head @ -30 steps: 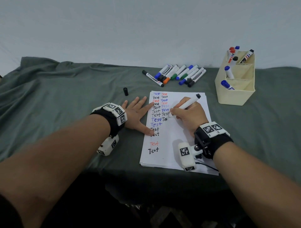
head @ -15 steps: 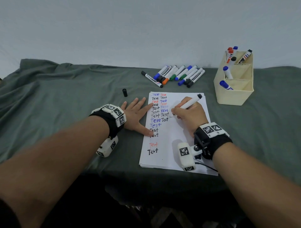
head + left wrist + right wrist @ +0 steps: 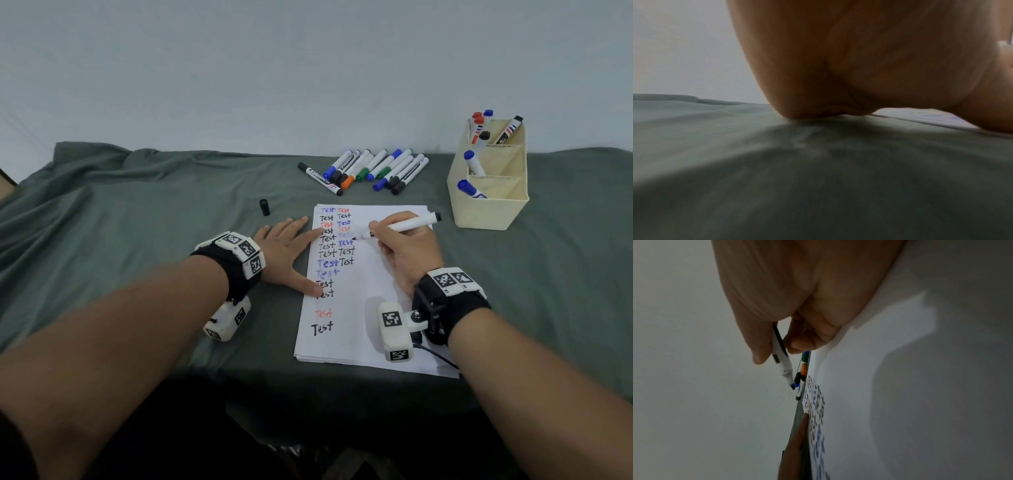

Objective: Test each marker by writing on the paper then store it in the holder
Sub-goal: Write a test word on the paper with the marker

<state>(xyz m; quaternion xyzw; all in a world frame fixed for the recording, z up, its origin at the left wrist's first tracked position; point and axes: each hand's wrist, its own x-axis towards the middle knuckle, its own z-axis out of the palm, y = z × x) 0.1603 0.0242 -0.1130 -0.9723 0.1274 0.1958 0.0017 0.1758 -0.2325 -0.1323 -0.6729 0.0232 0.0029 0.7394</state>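
My right hand (image 3: 378, 234) grips an uncapped black marker (image 3: 407, 224) in a writing hold. Its tip points left over the second column of "Test" words on the white paper (image 3: 370, 301). In the right wrist view the marker (image 3: 782, 363) has its tip held a little off the paper (image 3: 900, 386). My left hand (image 3: 291, 246) lies flat and open on the green cloth, index finger and thumb pressing the paper's left edge. A black cap (image 3: 264, 207) lies on the cloth beyond the left hand. The cream holder (image 3: 489, 212) stands at the right with several markers in it.
Several capped markers (image 3: 373, 169) lie in a row beyond the paper. Green cloth (image 3: 137, 222) covers the table, and a pale wall rises behind it. The left wrist view shows only my palm (image 3: 859, 65), the cloth and a strip of paper (image 3: 920, 116).
My right hand has moved up the page away from me, and the marker has tilted flatter with its tip lifted off the last black "Test". The left hand has stayed put.
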